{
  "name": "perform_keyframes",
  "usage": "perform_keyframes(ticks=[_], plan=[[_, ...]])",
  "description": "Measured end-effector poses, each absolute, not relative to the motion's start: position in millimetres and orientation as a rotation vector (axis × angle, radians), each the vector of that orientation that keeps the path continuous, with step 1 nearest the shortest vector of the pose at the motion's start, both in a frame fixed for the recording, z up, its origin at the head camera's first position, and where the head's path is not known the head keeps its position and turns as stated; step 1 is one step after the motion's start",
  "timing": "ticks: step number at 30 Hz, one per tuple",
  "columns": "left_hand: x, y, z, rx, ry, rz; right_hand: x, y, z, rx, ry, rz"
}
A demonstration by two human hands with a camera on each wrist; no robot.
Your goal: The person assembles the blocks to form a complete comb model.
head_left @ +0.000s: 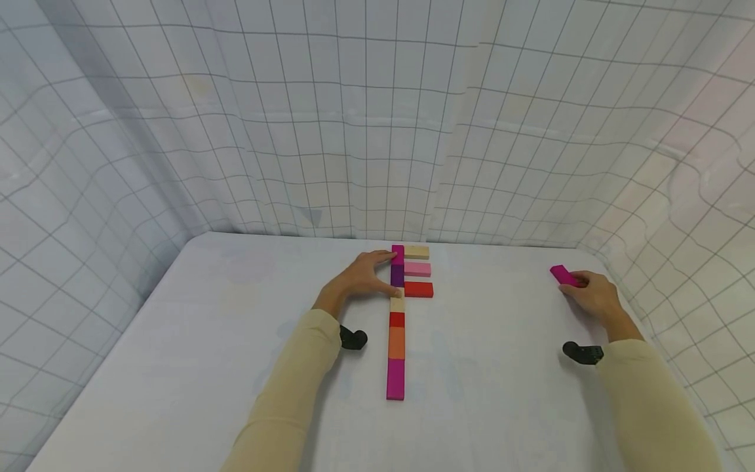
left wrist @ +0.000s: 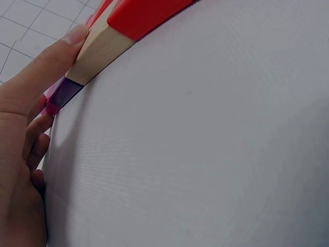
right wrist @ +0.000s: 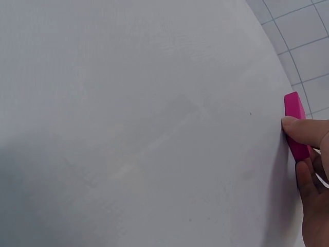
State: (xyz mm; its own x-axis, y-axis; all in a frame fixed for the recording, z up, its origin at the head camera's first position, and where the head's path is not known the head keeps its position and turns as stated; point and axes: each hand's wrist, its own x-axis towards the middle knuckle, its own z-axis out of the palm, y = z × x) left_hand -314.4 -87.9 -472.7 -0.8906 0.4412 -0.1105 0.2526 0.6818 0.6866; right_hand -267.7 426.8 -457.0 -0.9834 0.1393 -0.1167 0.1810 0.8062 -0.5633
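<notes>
A row of coloured blocks runs toward me on the white table. From the far end come a magenta block [head_left: 398, 254], a purple block [head_left: 398, 275], a cream block [head_left: 398, 304], a red block [head_left: 397, 320], an orange block [head_left: 397, 343] and a second magenta block [head_left: 396, 379]. At its left side, my left hand [head_left: 364, 274] has its thumb on the cream block and its fingertips at the far magenta one, thumb and fingers spread wide. Off to the right, my right hand [head_left: 596, 295] pinches a separate magenta block [right wrist: 294, 110] between thumb and fingers, near the table's right edge.
Against the row's right side lie a cream block [head_left: 417, 252], a pink block [head_left: 418, 269] and a red block [head_left: 419, 290], pointing sideways. Grid-patterned white curtains [head_left: 401, 131] hang behind and beside the table [head_left: 489, 367].
</notes>
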Motion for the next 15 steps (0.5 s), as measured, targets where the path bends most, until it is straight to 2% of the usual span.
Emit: perform_keyframes(ticks=[15], plan=[[-315,-88,-473,0.552,2.636,1.018,-271,429,-445,0.16,2.922,-1.024]])
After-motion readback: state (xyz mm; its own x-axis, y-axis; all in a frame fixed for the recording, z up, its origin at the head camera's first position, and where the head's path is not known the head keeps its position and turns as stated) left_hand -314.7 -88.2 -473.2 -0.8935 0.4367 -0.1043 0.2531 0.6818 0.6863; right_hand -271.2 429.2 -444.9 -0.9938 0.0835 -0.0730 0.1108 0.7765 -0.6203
